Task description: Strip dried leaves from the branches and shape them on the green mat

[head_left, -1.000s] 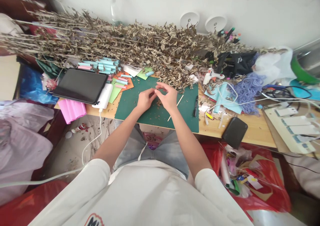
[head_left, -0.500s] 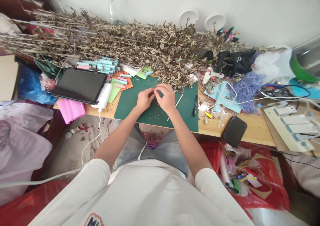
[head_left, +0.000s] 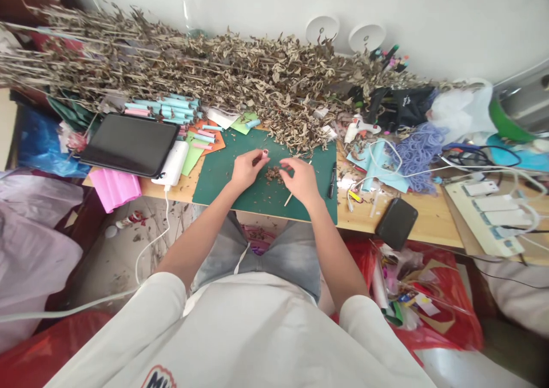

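My left hand is closed on a small pink paper tube, its end tilted up between thumb and fingertips. To the right, my right hand is apart from the left, fingers bent and thumb separate, with nothing visible in it. Its fingertips are beside a small heap of crumbled dry leaves on the green cutting mat. A thin pale stick lies partly behind the right hand. A black pen rests near the mat's right edge.
Dried leafy stems are heaped along the wall. Rolled blue tubes, a black tablet and a white power bank are left of the mat. Rightward are a glue gun, purple yarn, a black case and cables.
My hands were together at the fingertips and have separated. The right hand has moved right and down to the crumbled leaves, while the left keeps the pink tube. The view has shifted slightly.
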Demonstrator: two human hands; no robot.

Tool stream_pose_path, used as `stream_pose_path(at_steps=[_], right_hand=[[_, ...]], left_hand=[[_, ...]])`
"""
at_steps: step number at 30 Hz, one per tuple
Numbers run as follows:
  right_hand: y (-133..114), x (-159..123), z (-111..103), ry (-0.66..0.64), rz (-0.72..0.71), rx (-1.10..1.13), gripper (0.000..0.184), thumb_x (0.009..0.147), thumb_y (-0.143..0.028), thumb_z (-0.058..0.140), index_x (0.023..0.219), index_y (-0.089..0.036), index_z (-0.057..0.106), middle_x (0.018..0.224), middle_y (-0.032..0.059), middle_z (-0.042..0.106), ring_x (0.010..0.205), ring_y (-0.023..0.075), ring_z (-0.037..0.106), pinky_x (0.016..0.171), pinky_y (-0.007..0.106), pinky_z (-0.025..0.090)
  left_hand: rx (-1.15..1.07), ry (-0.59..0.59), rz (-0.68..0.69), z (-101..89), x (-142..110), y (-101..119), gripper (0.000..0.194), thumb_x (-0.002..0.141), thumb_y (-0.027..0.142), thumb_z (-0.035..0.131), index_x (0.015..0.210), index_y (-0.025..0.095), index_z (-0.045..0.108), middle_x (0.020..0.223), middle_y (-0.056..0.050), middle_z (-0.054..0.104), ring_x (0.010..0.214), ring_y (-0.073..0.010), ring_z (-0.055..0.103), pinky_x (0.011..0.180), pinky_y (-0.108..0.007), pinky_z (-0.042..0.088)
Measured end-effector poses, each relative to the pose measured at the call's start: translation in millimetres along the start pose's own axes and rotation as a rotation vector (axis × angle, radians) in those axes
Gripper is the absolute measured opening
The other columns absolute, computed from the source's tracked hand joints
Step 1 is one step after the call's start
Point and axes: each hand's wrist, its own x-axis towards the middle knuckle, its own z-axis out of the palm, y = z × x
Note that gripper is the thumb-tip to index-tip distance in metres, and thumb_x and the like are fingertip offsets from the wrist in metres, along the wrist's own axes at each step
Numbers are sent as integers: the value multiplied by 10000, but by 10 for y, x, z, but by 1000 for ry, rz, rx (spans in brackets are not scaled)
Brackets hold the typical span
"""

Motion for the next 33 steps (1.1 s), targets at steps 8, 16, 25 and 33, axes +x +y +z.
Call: stream_pose_path(at_steps=[8,16,25,33], right_hand=[[-59,-72,85,-68,6,-106,265,869,-124,519,1045,-208,698,1010,87,672,936,236,623,852,368,504],[37,-73,78,-7,54,-82,219,852,-158,576,1025,-196,704,1002,83,671,886,226,627,830,365,507],[-12,-57,57,143,11,3,184,886,-156,514,883,-199,693,898,58,671,793,190,615,782,321,490],[-118,34,5,199,-10,61,168,873,-158,506,880,-200,668,876,45,656,768,172,606,783,314,497]], left_hand=[[14,-9,-5,1,-5,5,200,893,362,618,860,172,672,858,-37,730,707,-149,621,703,-244,467],[8,-2,6,1,-2,9,191,892,352,624,847,172,668,852,-37,729,710,-148,626,700,-242,465],[1,-3,-5,1,-1,3,188,884,350,629,877,170,681,876,-49,738,728,-162,644,718,-253,484],[3,-3,-7,0,5,12,195,882,362,629,875,175,685,869,-43,739,740,-169,648,728,-261,485]])
